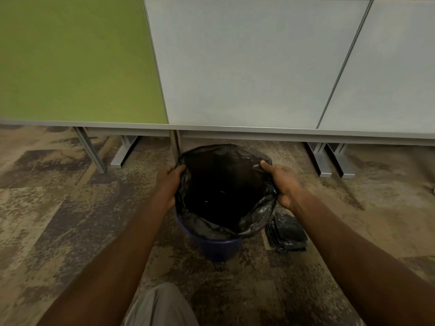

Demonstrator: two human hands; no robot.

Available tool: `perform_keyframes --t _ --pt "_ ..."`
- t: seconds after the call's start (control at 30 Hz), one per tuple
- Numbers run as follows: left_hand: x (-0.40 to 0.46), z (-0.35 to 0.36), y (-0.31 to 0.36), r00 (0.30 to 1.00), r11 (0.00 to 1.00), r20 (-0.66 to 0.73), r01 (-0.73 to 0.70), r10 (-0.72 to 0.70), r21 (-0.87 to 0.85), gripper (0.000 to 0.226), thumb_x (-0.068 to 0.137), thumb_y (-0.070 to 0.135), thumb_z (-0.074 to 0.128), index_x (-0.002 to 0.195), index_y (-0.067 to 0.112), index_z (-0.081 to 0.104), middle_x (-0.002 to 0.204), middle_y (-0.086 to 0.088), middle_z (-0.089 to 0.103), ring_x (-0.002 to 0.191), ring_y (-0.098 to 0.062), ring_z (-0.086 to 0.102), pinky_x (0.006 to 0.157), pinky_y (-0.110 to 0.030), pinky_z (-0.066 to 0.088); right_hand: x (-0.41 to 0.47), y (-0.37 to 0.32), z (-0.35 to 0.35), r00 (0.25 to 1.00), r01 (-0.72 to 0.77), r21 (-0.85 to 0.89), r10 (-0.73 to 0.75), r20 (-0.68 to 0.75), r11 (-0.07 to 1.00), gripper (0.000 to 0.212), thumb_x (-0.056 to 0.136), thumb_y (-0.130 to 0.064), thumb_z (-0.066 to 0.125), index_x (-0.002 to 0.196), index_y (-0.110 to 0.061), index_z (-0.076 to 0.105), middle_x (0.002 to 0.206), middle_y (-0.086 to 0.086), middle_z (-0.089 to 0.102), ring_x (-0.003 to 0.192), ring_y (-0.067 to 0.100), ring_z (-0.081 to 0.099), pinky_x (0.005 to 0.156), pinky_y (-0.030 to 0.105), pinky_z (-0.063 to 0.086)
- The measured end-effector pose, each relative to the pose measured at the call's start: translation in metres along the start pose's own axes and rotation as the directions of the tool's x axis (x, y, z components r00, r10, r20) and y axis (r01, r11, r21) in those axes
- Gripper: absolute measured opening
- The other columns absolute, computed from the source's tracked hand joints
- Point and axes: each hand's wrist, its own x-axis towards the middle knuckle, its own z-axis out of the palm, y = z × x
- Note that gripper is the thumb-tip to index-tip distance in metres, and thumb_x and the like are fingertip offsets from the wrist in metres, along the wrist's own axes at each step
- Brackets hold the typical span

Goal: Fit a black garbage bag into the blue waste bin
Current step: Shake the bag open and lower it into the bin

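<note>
Overhead, green and pale grey partition panels (247,62) run out of frame above a mottled carpet (58,220), their metal feet partly hidden. Below them a black garbage bag (223,191) lines a blue waste bin (217,249), of which only the lower front wall shows. Both hands grip the bag's folded-over edge: left hand (168,187) closed on the left rim, fingers hidden; right hand (283,184) pinching the right rim. Just beside the bin lies a stack of folded bags (287,234), details indistinct.
</note>
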Motion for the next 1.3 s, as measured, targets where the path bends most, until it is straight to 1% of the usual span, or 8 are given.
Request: perform_keyframes --t 0.1,0.2,0.4,0.63,0.73,0.93,1.1,1.3 --pt "-0.013 -0.006 -0.014 1.0 0.999 0.001 -0.026 0.026 0.034 0.016 0.1 0.024 0.065 0.105 0.012 0.073 0.101 -0.016 0.08 0.096 -0.033 0.077 0.089 -0.047 0.062 -0.008 0.02 -0.001 0.999 0.022 -0.034 -0.02 0.04 0.999 0.018 0.094 -0.023 0.079 0.099 -0.006 0.078 0.1 0.017 0.082 0.086 0.028 0.081 0.074 0.038 0.065" --pt "-0.012 -0.017 -0.033 0.999 0.998 -0.006 -0.039 0.039 0.053 0.013 0.099 0.029 0.069 0.1 0.016 0.073 0.102 -0.013 0.08 0.097 -0.031 0.077 0.09 -0.045 0.062 -0.016 0.04 -0.003 0.998 0.02 -0.046 -0.017 0.064 0.999 0.02 0.093 -0.028 0.079 0.101 -0.01 0.079 0.104 0.013 0.083 0.095 0.028 0.081 0.083 0.04 0.064" --pt "-0.001 -0.035 -0.058 0.994 0.99 -0.02 -0.109 0.111 0.092 0.053 0.074 0.047 0.09 0.109 0.011 0.074 0.106 -0.012 0.08 0.103 -0.03 0.076 0.095 -0.053 0.061 -0.008 0.068 -0.008 0.999 0.038 -0.004 -0.038 0.024 0.999 0.052 0.096 -0.049 0.071 0.111 0.0 0.078 0.107 0.017 0.081 0.104 0.035 0.078 0.096 0.05 0.061" --pt "0.016 -0.029 -0.068 0.99 0.97 -0.052 -0.117 0.131 0.213 0.054 0.072 0.086 0.067 0.091 0.036 0.077 0.097 0.001 0.081 0.096 -0.023 0.077 0.094 -0.052 0.06 0.025 0.077 -0.01 0.984 0.144 -0.141 -0.157 -0.087 0.98 0.035 0.104 -0.025 0.064 0.075 -0.008 0.073 0.075 0.014 0.073 0.075 0.031 0.062 0.071 0.039 0.051" --pt "0.015 -0.024 -0.067 0.985 0.964 -0.058 -0.145 0.162 0.223 0.055 0.075 0.085 0.062 0.092 0.035 0.077 0.095 0.001 0.081 0.092 -0.022 0.078 0.091 -0.051 0.062 0.031 0.072 -0.007 0.977 0.187 -0.138 -0.199 -0.077 0.973 0.039 0.106 -0.035 0.061 0.086 -0.005 0.076 0.077 0.016 0.076 0.074 0.031 0.067 0.07 0.038 0.054" --pt "0.02 -0.022 -0.07 0.963 0.911 -0.074 -0.217 0.258 0.351 0.093 0.065 0.103 0.042 0.096 0.022 0.075 0.091 -0.009 0.079 0.086 -0.03 0.076 0.087 -0.058 0.06 0.024 0.068 -0.005 0.918 0.38 -0.256 -0.33 0.218 0.889 0.056 0.087 -0.066 0.068 0.099 -0.013 0.08 0.098 0.012 0.082 0.096 0.029 0.079 0.088 0.042 0.062" --pt "0.016 -0.008 -0.061 0.93 0.842 -0.074 -0.291 0.361 0.454 0.079 0.094 0.08 0.025 0.117 0.02 0.07 0.107 0.002 0.07 0.101 -0.02 0.067 0.089 -0.039 0.051 0.043 0.076 -0.003 0.909 0.415 -0.32 -0.371 0.191 0.852 0.019 0.094 -0.024 0.079 0.08 -0.013 0.083 0.081 0.017 0.08 0.079 0.04 0.077 0.074 0.044 0.057" --pt "0.046 0.0 -0.053 0.885 0.682 -0.044 -0.324 0.463 0.656 0.031 0.109 0.046 0.038 0.116 0.022 0.057 0.086 -0.003 0.067 0.082 -0.027 0.068 0.077 -0.043 0.055 0.093 0.08 -0.021 0.966 0.257 -0.474 -0.24 0.098 0.842 0.023 0.085 -0.039 0.083 0.084 -0.017 0.079 0.087 0.012 0.082 0.085 0.034 0.079 0.086 0.053 0.064"
